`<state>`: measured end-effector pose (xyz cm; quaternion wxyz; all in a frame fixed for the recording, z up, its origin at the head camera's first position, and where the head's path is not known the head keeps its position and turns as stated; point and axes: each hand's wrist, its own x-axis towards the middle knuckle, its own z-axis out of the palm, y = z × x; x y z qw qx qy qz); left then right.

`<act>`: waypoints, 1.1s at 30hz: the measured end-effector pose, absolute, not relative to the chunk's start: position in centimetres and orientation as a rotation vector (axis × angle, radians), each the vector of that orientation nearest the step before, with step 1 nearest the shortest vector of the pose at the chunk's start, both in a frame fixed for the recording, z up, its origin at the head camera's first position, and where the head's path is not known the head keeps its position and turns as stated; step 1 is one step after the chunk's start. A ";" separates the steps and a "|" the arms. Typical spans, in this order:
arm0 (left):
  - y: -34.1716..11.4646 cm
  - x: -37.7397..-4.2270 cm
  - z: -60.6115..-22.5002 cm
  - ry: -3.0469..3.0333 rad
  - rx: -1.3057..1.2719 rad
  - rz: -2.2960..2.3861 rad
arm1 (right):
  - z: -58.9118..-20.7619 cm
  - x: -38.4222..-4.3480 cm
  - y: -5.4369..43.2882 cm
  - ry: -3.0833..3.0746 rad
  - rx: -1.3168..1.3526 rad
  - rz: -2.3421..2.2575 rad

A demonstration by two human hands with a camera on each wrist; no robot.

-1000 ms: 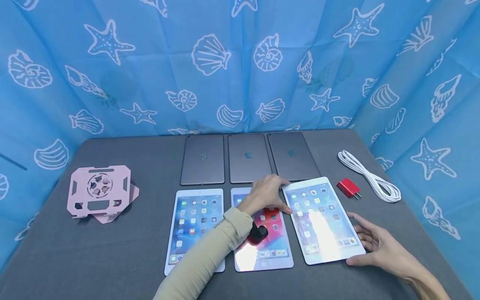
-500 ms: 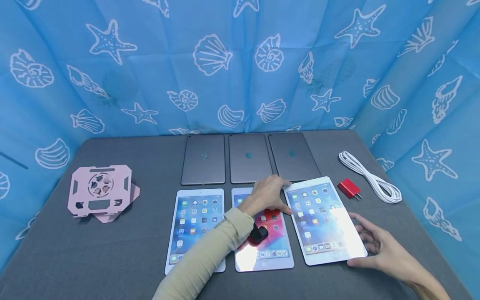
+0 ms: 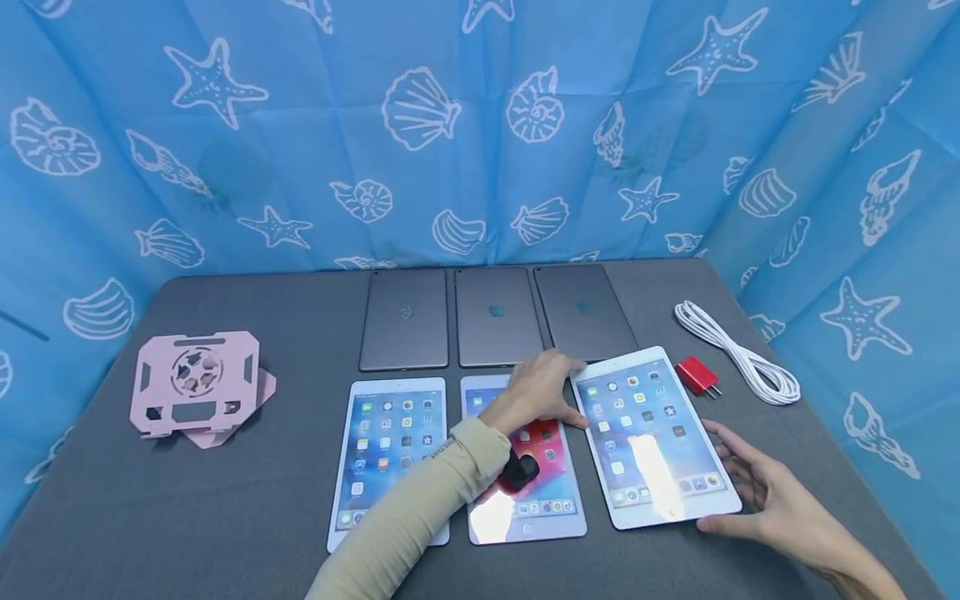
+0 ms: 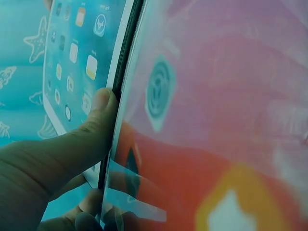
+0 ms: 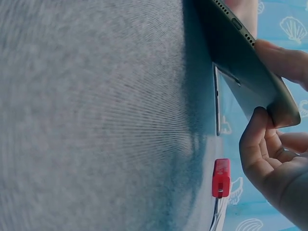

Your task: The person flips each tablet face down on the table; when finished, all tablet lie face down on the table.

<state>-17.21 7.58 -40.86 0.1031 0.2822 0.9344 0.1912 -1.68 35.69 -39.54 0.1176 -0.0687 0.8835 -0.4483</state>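
Both my hands hold a white-framed tablet (image 3: pixel 622 454) with its screen lit, at the right end of the front row. My left hand (image 3: pixel 536 387) is at its upper left corner, the thumb pressed against the side edge in the left wrist view. My right hand (image 3: pixel 772 496) grips the lower right corner. In the right wrist view the thumb lies along the port edge and the curled fingers (image 5: pixel 260 130) are under the dark back, which is tilted up off the cloth. Beneath my left wrist lies another lit tablet (image 3: pixel 558 483), partly covered by the sleeve.
A third white tablet (image 3: pixel 390 417) lies left. Behind stand three grey tablets face down: left (image 3: pixel 405 333), middle (image 3: pixel 498 333), right (image 3: pixel 588 325). A red charger plug (image 3: pixel 696 375) and coiled white cable (image 3: pixel 738 354) are at right, a pink bracket (image 3: pixel 234 371) at left.
The held tablet has risen slightly and shifted a little to the right, and the glare on its screen has moved. Both hands keep their hold; the other things stay put.
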 end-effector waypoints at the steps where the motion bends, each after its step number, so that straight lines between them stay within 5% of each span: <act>1: 7.7 -17.2 -40.8 2.761 0.837 0.558 | -39.6 -1.6 35.7 2.592 -0.217 -1.328; 33: 10.4 -16.5 -41.3 2.487 0.857 1.075 | -38.5 -1.2 34.9 2.344 -0.607 -1.698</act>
